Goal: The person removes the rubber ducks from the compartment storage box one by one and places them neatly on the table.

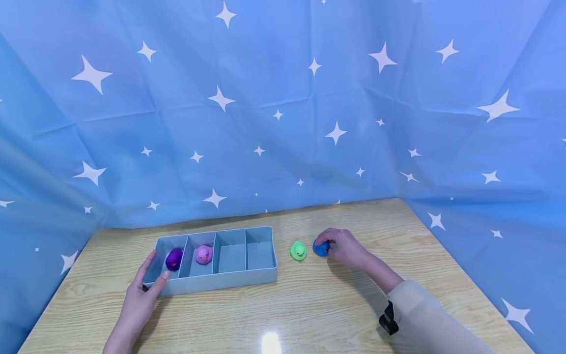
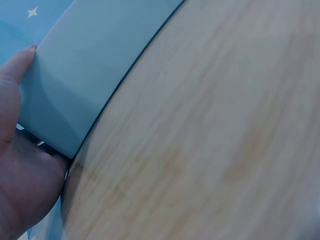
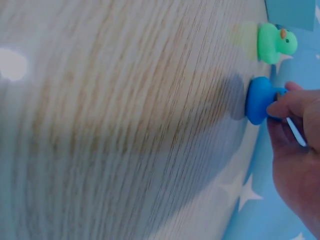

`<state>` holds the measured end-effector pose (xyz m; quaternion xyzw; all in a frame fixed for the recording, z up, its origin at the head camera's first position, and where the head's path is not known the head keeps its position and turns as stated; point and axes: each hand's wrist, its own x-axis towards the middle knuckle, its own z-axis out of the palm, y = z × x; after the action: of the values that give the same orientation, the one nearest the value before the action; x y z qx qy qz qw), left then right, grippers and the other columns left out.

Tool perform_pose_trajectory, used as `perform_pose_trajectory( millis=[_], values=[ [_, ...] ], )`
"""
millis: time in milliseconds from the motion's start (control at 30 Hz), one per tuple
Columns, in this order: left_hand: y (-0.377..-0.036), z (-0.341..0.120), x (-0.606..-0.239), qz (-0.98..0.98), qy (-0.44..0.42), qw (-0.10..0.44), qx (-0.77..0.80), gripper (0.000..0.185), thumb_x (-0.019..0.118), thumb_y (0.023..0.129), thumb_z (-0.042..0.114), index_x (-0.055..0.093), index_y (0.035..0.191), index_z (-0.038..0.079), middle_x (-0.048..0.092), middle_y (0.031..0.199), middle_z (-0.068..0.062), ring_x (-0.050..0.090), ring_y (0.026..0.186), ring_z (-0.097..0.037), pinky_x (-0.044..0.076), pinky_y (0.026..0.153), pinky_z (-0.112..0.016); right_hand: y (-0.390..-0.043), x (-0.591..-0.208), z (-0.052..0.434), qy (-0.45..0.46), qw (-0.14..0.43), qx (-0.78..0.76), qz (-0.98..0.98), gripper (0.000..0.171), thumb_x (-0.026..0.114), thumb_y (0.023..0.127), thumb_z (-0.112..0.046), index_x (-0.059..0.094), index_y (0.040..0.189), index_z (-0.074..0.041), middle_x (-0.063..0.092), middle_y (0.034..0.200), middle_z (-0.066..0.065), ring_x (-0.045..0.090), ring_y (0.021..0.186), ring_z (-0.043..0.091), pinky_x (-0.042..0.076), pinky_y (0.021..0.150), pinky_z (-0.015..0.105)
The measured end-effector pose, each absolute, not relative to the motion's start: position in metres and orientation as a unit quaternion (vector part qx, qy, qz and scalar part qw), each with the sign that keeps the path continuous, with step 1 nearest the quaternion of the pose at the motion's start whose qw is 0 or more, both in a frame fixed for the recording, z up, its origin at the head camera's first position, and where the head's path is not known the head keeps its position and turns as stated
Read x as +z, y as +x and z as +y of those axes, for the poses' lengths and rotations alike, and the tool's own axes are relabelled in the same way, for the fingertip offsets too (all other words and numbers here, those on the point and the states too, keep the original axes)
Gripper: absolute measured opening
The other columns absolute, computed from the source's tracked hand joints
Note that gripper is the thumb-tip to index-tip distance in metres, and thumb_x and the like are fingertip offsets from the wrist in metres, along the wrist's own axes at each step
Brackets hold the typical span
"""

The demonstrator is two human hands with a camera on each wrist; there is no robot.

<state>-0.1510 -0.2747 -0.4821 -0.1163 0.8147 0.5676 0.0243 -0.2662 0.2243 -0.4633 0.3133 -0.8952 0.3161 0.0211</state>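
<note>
Blue duck [image 1: 321, 248] on the wooden table [image 1: 309, 305], right of centre, mostly covered by the right hand [image 1: 347, 247]; only a rounded blue edge shows from the head view, head and beak hidden. Right wrist view gives more: solid bright blue, smooth rounded body, base flat on the wood, fingertips [image 3: 282, 105] curled round it and pinching its upper part. Face still not visible there. Green duck [image 1: 298, 250] just beside it on the left, apart from it, upright, orange beak, untouched. Further left, a pale grey-blue divided tray [image 1: 221, 282] with four compartments: purple duck [image 1: 174, 258] in the leftmost, pink duck [image 1: 204, 254] in the second, the other two hold nothing visible. Left hand [image 1: 141, 300] rests at the tray's near left corner, fingers fairly straight along the end wall, thumb against the front wall; left wrist view confirms palm and thumb touching the tray's outer wall, tray interior cut off there. Blue star-print cloth [image 1: 283, 108] hangs behind and at both sides.
</note>
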Motion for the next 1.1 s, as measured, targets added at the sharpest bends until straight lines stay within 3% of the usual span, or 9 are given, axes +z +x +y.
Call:
perform_pose_trajectory(
  millis=[233,433,600,833,1100],
  values=[
    [-0.15,-0.274,-0.482,0.816,-0.115,0.019,0.567,0.087,0.058,0.104,0.048,0.0,0.166,0.033,-0.008,0.17,-0.015,-0.01,0.153,-0.044,0.005,0.119,-0.068,-0.264,-0.461,0.223,0.312,0.018,0.325,-0.893,0.034,0.065,0.082,0.023,0.076,0.101,-0.003,0.07,0.11,0.013,0.067,0.104,0.036,0.059,0.087,0.046],
    [-0.151,-0.273,-0.484,0.811,-0.106,0.011,0.576,0.086,0.059,0.104,0.046,0.001,0.166,0.032,-0.007,0.17,-0.016,-0.009,0.153,-0.045,0.004,0.119,-0.069,-0.261,-0.449,0.218,0.282,0.006,0.361,-0.889,0.043,0.057,0.08,0.025,0.073,0.112,0.002,0.063,0.126,0.019,0.061,0.12,0.043,0.052,0.101,0.054],
    [-0.151,-0.274,-0.485,0.809,-0.104,0.007,0.579,0.086,0.059,0.104,0.045,0.001,0.167,0.032,-0.007,0.17,-0.017,-0.009,0.153,-0.046,0.004,0.118,-0.07,-0.266,-0.43,0.204,0.276,0.0,0.404,-0.872,0.042,0.055,0.085,0.024,0.072,0.117,0.002,0.062,0.13,0.019,0.059,0.124,0.04,0.05,0.104,0.046],
    [-0.151,-0.275,-0.485,0.813,-0.103,0.004,0.572,0.086,0.059,0.104,0.045,0.002,0.167,0.03,-0.005,0.17,-0.018,-0.007,0.153,-0.046,0.005,0.119,-0.069,-0.262,-0.404,0.165,0.279,-0.014,0.467,-0.839,0.033,0.057,0.092,0.013,0.071,0.12,0.002,0.068,0.124,0.015,0.065,0.115,0.034,0.055,0.099,0.04],
    [-0.151,-0.274,-0.487,0.813,-0.095,-0.011,0.574,0.085,0.06,0.104,0.043,0.005,0.167,0.029,-0.001,0.17,-0.021,-0.003,0.153,-0.047,0.006,0.119,-0.068,-0.254,-0.396,0.11,0.326,-0.039,0.49,-0.807,0.032,0.058,0.093,0.011,0.072,0.12,0.001,0.068,0.123,0.013,0.066,0.112,0.029,0.055,0.098,0.037]
  ],
)
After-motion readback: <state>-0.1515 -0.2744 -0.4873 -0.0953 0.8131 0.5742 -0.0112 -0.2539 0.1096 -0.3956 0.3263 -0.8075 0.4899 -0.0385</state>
